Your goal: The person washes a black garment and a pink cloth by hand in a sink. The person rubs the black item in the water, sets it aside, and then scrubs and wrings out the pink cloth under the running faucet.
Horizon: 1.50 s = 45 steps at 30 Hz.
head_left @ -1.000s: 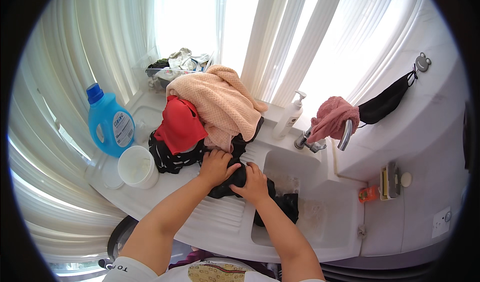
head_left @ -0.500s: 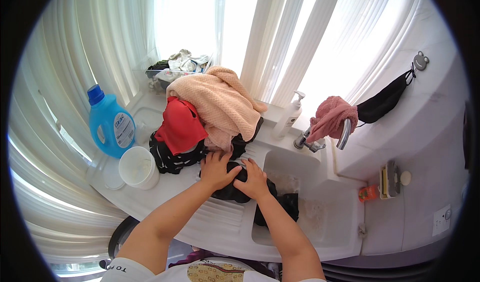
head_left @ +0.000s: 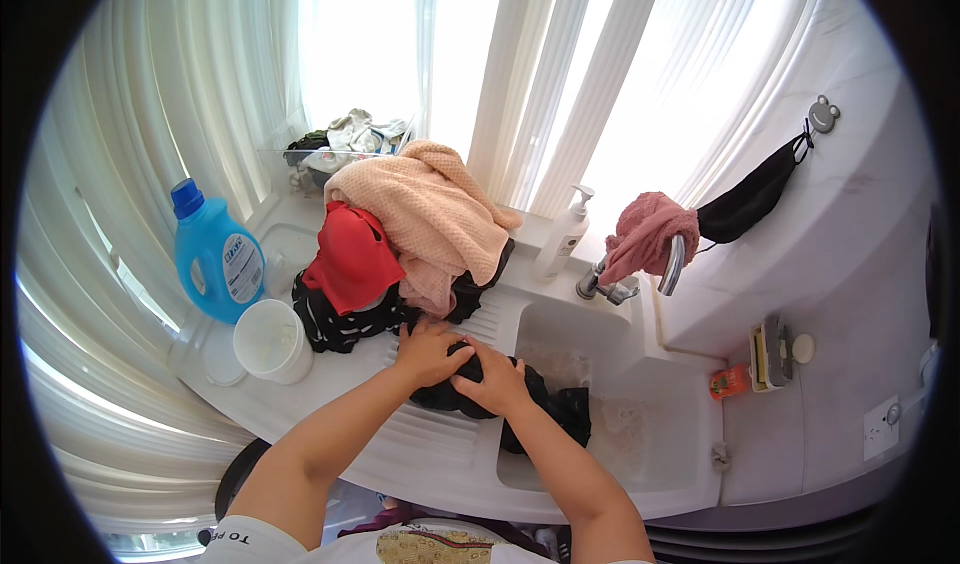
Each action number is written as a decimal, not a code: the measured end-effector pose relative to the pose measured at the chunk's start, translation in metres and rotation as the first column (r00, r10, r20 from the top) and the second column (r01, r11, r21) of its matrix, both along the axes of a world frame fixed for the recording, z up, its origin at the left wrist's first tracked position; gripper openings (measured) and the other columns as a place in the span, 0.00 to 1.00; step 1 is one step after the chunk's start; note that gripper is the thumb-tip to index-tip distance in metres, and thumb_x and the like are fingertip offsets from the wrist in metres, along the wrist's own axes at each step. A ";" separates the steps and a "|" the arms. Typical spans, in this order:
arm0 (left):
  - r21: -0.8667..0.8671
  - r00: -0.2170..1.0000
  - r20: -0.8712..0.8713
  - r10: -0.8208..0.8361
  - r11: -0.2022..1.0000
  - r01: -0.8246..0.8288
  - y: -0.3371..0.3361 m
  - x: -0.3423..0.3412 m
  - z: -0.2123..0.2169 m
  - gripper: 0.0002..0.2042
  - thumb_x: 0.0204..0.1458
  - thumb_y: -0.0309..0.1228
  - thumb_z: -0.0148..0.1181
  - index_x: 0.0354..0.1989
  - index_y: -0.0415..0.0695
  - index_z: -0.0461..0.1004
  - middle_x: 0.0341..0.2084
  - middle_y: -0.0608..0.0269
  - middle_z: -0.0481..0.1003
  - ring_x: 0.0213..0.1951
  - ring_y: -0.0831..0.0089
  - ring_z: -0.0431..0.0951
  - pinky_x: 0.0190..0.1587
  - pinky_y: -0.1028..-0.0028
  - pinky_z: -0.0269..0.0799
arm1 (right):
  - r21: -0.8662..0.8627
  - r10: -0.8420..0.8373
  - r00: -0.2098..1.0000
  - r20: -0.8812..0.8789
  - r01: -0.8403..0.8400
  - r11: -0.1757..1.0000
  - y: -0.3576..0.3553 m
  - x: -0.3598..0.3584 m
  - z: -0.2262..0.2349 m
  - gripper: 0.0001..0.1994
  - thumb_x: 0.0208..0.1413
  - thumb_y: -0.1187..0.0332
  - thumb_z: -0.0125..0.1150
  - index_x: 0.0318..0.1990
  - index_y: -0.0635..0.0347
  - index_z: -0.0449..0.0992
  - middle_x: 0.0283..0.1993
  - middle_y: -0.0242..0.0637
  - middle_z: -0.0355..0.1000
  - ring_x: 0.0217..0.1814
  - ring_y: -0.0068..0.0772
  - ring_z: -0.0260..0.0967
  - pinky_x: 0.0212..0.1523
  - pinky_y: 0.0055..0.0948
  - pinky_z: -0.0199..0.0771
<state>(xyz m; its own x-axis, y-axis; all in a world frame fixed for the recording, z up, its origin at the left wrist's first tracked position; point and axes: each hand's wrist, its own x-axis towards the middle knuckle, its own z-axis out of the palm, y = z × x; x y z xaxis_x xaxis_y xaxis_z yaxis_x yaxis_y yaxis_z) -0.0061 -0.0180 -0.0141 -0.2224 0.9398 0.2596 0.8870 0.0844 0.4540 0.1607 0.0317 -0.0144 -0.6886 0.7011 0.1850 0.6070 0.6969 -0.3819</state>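
A wet-looking black cloth [head_left: 446, 398] lies bunched on the ribbed drainboard, its far end hanging over the rim into the sink [head_left: 660, 464]. My left hand [head_left: 430, 352] grips the bunch from the left, with some fingertips hidden behind it. Close beside it, my right hand [head_left: 495, 378] presses down and curls round the same fabric, thumb toward the left hand. Just beyond my hands is a pile of laundry: a peach textured towel [head_left: 420, 204], a red piece of fabric [head_left: 355, 259] and a black-and-white patterned garment [head_left: 335, 322].
At left stand a blue detergent jug [head_left: 215, 259] and a white tub [head_left: 272, 342]. Behind the sink are a pump bottle [head_left: 563, 236] and a faucet [head_left: 672, 264] draped with a pink cloth [head_left: 648, 232]. A clear bin of clothes [head_left: 350, 144] sits by the window; sudsy water lies in the sink.
Both hands have drawn closer together on the black cloth, and the fingers have curled in more. The whole view has shifted slightly.
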 end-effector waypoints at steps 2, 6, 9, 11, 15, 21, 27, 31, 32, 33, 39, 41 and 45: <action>-0.135 0.970 0.075 -0.229 0.962 0.238 -0.040 0.003 0.018 0.27 0.50 0.55 0.59 0.50 0.48 0.75 0.54 0.55 0.71 0.60 0.49 0.63 0.60 0.34 0.48 | -0.165 0.211 0.978 -0.005 -0.209 0.964 -0.029 0.034 0.028 0.49 0.40 0.36 0.65 0.70 0.50 0.57 0.59 0.50 0.67 0.56 0.49 0.66 0.56 0.48 0.58; 0.316 0.946 -0.100 -0.309 0.892 0.324 -0.129 0.026 0.004 0.24 0.47 0.55 0.63 0.39 0.46 0.76 0.43 0.57 0.74 0.51 0.53 0.69 0.57 0.49 0.53 | 0.315 0.322 0.929 -0.184 -0.255 0.914 -0.101 0.056 0.008 0.34 0.41 0.42 0.67 0.55 0.47 0.74 0.47 0.44 0.68 0.47 0.43 0.67 0.48 0.42 0.59; 0.183 0.987 0.070 -0.141 0.975 0.127 -0.075 0.014 -0.015 0.20 0.48 0.52 0.62 0.35 0.47 0.78 0.38 0.60 0.76 0.46 0.58 0.73 0.52 0.55 0.58 | 0.154 0.227 0.943 -0.243 -0.194 0.969 -0.054 0.018 -0.016 0.26 0.43 0.48 0.66 0.49 0.50 0.75 0.45 0.43 0.68 0.44 0.41 0.70 0.46 0.43 0.62; -0.039 0.995 0.096 0.012 0.999 -0.009 -0.022 0.015 0.004 0.20 0.51 0.51 0.59 0.37 0.45 0.78 0.41 0.59 0.76 0.47 0.57 0.73 0.54 0.51 0.57 | 0.011 0.048 0.977 -0.206 -0.046 0.999 -0.012 0.004 -0.012 0.28 0.45 0.49 0.65 0.53 0.53 0.74 0.45 0.43 0.70 0.45 0.45 0.71 0.48 0.46 0.64; 0.159 0.999 -0.030 0.027 0.987 -0.022 -0.004 0.015 0.006 0.23 0.51 0.53 0.59 0.41 0.44 0.78 0.43 0.59 0.75 0.49 0.54 0.72 0.58 0.43 0.53 | 0.002 -0.015 0.985 -0.172 0.016 1.000 0.001 0.002 -0.016 0.35 0.46 0.44 0.64 0.60 0.52 0.70 0.55 0.49 0.69 0.53 0.51 0.69 0.54 0.48 0.63; 0.325 0.930 -0.083 -0.359 0.872 0.366 -0.127 0.020 0.007 0.18 0.49 0.51 0.61 0.32 0.47 0.77 0.32 0.63 0.75 0.39 0.60 0.74 0.56 0.48 0.53 | 0.313 0.352 0.918 -0.184 -0.285 0.906 -0.095 0.056 0.003 0.39 0.36 0.43 0.71 0.58 0.47 0.71 0.47 0.45 0.70 0.47 0.42 0.69 0.47 0.39 0.61; 0.333 0.990 -0.035 0.137 0.936 -0.118 0.007 0.001 0.005 0.14 0.52 0.43 0.60 0.36 0.46 0.78 0.37 0.60 0.76 0.46 0.57 0.71 0.58 0.44 0.55 | 0.234 -0.053 0.950 -0.308 0.129 0.964 -0.005 -0.016 0.001 0.35 0.41 0.51 0.66 0.58 0.59 0.68 0.43 0.45 0.72 0.44 0.50 0.71 0.48 0.43 0.68; 0.037 0.991 0.020 -0.129 0.991 0.128 -0.036 -0.004 0.005 0.22 0.51 0.49 0.60 0.46 0.46 0.78 0.47 0.53 0.74 0.53 0.56 0.69 0.61 0.40 0.52 | -0.321 0.107 0.989 -0.100 -0.134 0.937 -0.027 0.008 0.042 0.39 0.41 0.46 0.68 0.58 0.64 0.68 0.53 0.49 0.73 0.51 0.52 0.71 0.53 0.44 0.66; 0.106 0.981 -0.051 -0.185 0.976 0.190 -0.059 0.005 0.018 0.22 0.50 0.50 0.60 0.45 0.46 0.78 0.44 0.53 0.74 0.50 0.57 0.70 0.59 0.42 0.53 | -0.117 0.169 0.971 -0.169 -0.190 0.975 -0.042 0.028 0.033 0.41 0.39 0.43 0.70 0.56 0.63 0.68 0.51 0.47 0.73 0.50 0.49 0.72 0.51 0.44 0.66; 0.165 0.966 -0.124 -0.227 0.955 0.245 -0.086 0.014 0.030 0.22 0.49 0.51 0.61 0.43 0.46 0.79 0.42 0.54 0.75 0.48 0.58 0.71 0.57 0.44 0.54 | 0.018 0.250 0.934 -0.254 -0.254 0.967 -0.058 0.040 0.033 0.41 0.38 0.41 0.72 0.54 0.61 0.69 0.49 0.46 0.73 0.47 0.46 0.72 0.47 0.42 0.65; 0.178 0.988 0.138 -0.071 0.983 0.046 -0.071 0.002 -0.021 0.13 0.51 0.45 0.60 0.33 0.47 0.78 0.34 0.61 0.74 0.38 0.61 0.71 0.51 0.53 0.56 | 0.207 0.275 0.894 -0.355 -0.212 0.955 -0.038 0.004 -0.001 0.31 0.38 0.49 0.71 0.46 0.60 0.69 0.37 0.39 0.72 0.36 0.43 0.70 0.40 0.39 0.64; 0.240 0.986 0.154 0.055 0.966 -0.092 -0.040 -0.004 -0.016 0.16 0.55 0.46 0.56 0.40 0.46 0.79 0.42 0.58 0.75 0.47 0.58 0.72 0.57 0.45 0.53 | 0.120 0.087 0.961 -0.264 -0.056 0.991 -0.021 -0.010 0.007 0.34 0.42 0.46 0.68 0.52 0.59 0.70 0.46 0.44 0.73 0.49 0.48 0.69 0.50 0.46 0.63; -0.232 0.972 0.232 -0.019 0.970 0.075 -0.046 -0.003 0.017 0.27 0.58 0.53 0.49 0.58 0.46 0.71 0.58 0.53 0.70 0.63 0.54 0.64 0.64 0.33 0.40 | -0.322 0.036 0.994 0.103 -0.001 0.947 -0.028 0.003 0.023 0.48 0.44 0.34 0.61 0.69 0.52 0.57 0.65 0.49 0.62 0.68 0.49 0.59 0.65 0.66 0.45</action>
